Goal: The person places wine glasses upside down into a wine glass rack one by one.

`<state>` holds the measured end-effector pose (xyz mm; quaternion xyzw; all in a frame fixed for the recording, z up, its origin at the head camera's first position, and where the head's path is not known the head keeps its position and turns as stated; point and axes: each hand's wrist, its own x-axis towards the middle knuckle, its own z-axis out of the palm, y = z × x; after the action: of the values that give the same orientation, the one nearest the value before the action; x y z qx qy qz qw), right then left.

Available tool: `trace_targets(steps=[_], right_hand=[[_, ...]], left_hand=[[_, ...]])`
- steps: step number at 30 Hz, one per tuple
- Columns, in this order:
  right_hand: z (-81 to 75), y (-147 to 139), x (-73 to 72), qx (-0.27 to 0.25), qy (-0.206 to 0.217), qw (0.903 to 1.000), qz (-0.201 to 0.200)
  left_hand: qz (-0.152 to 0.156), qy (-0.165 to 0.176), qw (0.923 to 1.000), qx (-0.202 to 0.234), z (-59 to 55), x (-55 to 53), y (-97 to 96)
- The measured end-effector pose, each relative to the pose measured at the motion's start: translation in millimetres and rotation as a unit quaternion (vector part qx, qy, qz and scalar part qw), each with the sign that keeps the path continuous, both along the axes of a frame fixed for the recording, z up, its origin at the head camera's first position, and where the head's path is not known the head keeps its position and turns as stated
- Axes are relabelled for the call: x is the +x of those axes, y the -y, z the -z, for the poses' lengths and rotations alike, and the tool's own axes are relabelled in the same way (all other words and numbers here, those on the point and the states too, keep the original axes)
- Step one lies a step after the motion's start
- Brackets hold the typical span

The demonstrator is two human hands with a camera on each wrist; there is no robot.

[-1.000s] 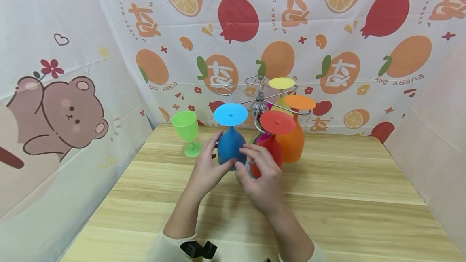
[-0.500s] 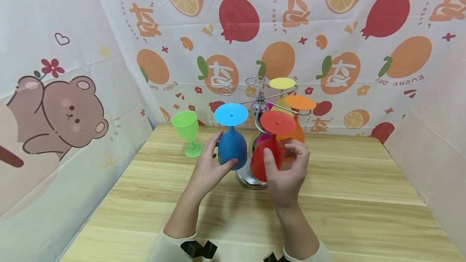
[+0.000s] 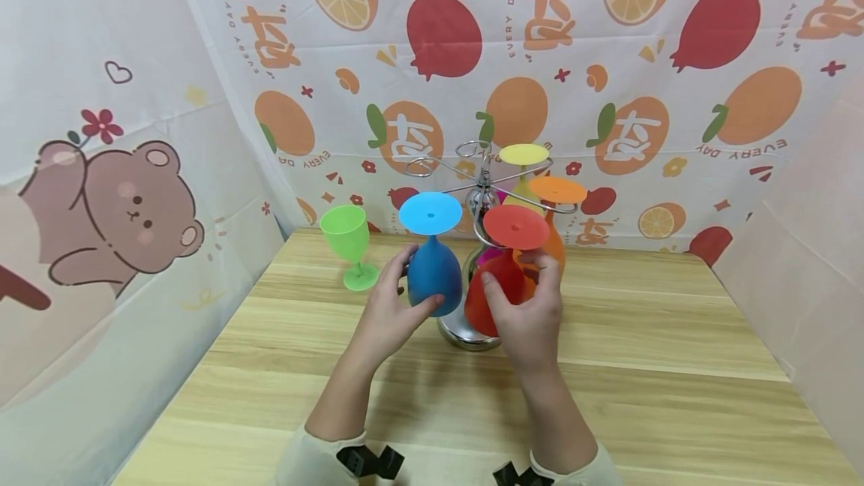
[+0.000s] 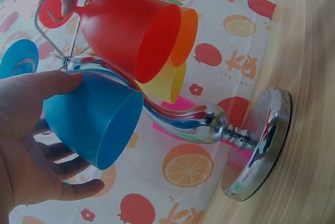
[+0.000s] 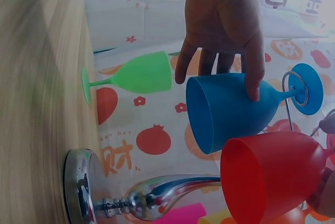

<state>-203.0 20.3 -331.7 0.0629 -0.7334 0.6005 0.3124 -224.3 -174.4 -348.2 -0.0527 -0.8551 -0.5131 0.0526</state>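
A chrome goblet rack (image 3: pixel 467 334) stands on the table, its wire loops holding upside-down plastic goblets. My left hand (image 3: pixel 388 313) holds the bowl of a blue goblet (image 3: pixel 434 280), thumb on the near side and fingers behind. In the right wrist view, a wire loop circles the stem of the blue goblet (image 5: pixel 230 109). My right hand (image 3: pixel 533 317) grips a red goblet (image 3: pixel 484 306) between thumb and fingers, near its stem. The red goblet's foot sits above a loop, while its bowl (image 4: pixel 125 35) opens downward, partly covering an orange goblet (image 4: pixel 188 35).
A green goblet (image 3: pixel 346 235) stands upright at the back left of the wooden table (image 3: pixel 648 351). Behind the red one hang an orange goblet and a yellow goblet (image 3: pixel 523 154); a pink one (image 4: pixel 180 103) is mostly hidden. A fruit-print cloth (image 3: pixel 580 43) backs the table.
My right hand has moved right, from beside the blue goblet to the red goblet, then slightly left against it. My left hand has stayed at the blue goblet, which has shifted very slightly right.
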Motion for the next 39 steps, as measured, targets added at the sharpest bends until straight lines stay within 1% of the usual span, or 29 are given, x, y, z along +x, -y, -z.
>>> trace_targets(steps=[6,15,21,28,39], right_hand=[[1.7,0.1,-2.0,0.011,0.018,0.9998,-0.007],[2.6,-1.9,-4.8,0.022,0.031,0.9992,-0.015],[1.2,-2.9,-4.7,0.03,0.029,0.9989,-0.02],[0.1,-4.3,-4.1,0.029,0.029,0.9988,-0.025],[-1.7,-5.4,-2.5,0.023,0.016,0.9994,-0.022]], left_hand=[[0.002,-0.002,1.0,-0.002,0.1,0.2,-0.4],[0.007,-0.004,1.0,0.005,-0.4,1.4,-1.0],[0.012,-0.011,0.9998,0.008,0.9,0.7,-0.8],[0.01,-0.008,0.9999,0.002,0.4,0.7,0.0],[0.012,-0.008,0.9999,0.003,0.2,0.1,0.4]])
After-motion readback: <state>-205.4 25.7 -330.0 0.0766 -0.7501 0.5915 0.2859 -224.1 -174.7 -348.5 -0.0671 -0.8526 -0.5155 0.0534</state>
